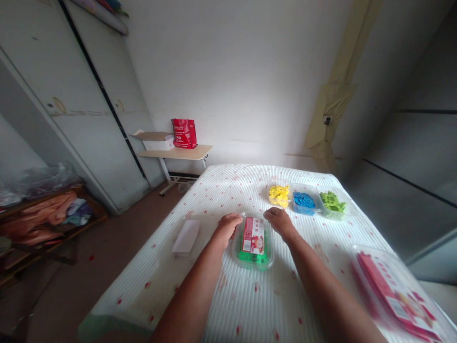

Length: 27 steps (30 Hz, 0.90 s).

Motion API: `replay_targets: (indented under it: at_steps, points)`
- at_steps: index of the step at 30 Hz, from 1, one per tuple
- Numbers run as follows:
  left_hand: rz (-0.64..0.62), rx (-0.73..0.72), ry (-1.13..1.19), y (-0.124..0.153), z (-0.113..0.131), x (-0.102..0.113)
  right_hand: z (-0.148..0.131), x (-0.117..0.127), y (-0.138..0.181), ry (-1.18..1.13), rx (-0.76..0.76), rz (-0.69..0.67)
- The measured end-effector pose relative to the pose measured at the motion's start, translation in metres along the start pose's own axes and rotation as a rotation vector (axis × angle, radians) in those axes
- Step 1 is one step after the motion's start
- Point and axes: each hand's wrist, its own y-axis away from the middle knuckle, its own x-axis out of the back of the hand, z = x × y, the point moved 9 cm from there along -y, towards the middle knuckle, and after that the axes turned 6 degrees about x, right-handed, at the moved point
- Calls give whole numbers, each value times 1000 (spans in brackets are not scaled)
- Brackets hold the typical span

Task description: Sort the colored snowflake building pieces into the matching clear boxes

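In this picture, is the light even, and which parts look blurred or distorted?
Head view: light is uneven, the wall pale in the middle, both sides dimmer; head view: the left cabinet leans, likely wide-angle distortion; head view: the pink-labelled container at lower right looks stretched and smeared, while the green-filled container is clearer.

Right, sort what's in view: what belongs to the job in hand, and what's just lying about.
Likely in the job:
green-filled clear container, with the left hand and right hand at its far corners
yellow pieces, blue pieces, lime pieces
large pink-labelled container

Likely just lying about:
white paper
red bag
white box
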Motion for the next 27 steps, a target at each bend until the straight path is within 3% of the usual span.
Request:
replay_targets:
  at_steps: [13,27]
  points:
    - [42,-200,295,-3,4,-3,10,-17,6,-492,-142,-62]
    - [104,-256,304,-1,3,1,15,-21,8,-622,-178,-20]
